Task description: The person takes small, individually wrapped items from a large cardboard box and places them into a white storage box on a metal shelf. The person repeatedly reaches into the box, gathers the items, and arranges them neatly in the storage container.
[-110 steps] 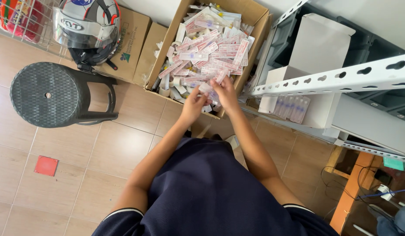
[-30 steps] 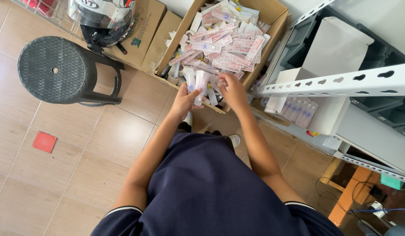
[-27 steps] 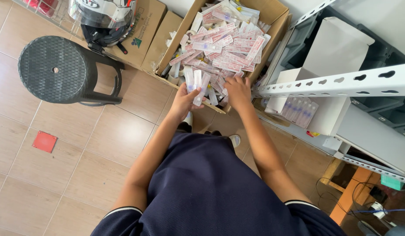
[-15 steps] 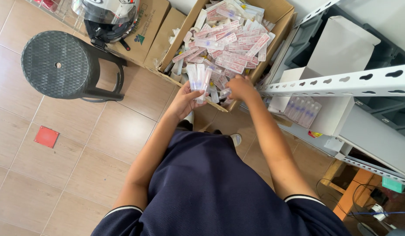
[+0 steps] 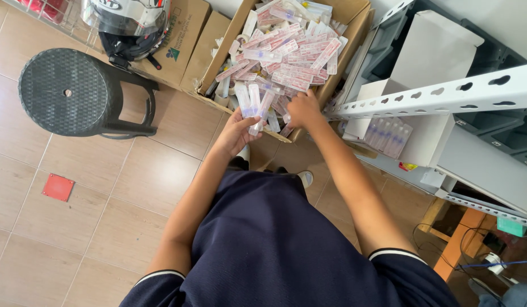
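Packets [image 5: 253, 102], slim and clear with pink backs, fan out from the left hand [image 5: 236, 132] just above centre frame, its grip clamped around their lower ends. Beside it, the right hand [image 5: 302, 110] rests at the near edge of the cardboard box [image 5: 354, 31]; fingers curl down into the pile, but whether they pinch anything cannot be told. More such packets fill the box in the upper middle. A black stool [image 5: 67, 91] stands at upper left, a helmet [image 5: 132, 23] behind it, a red square [image 5: 58, 187] on the tiled floor.
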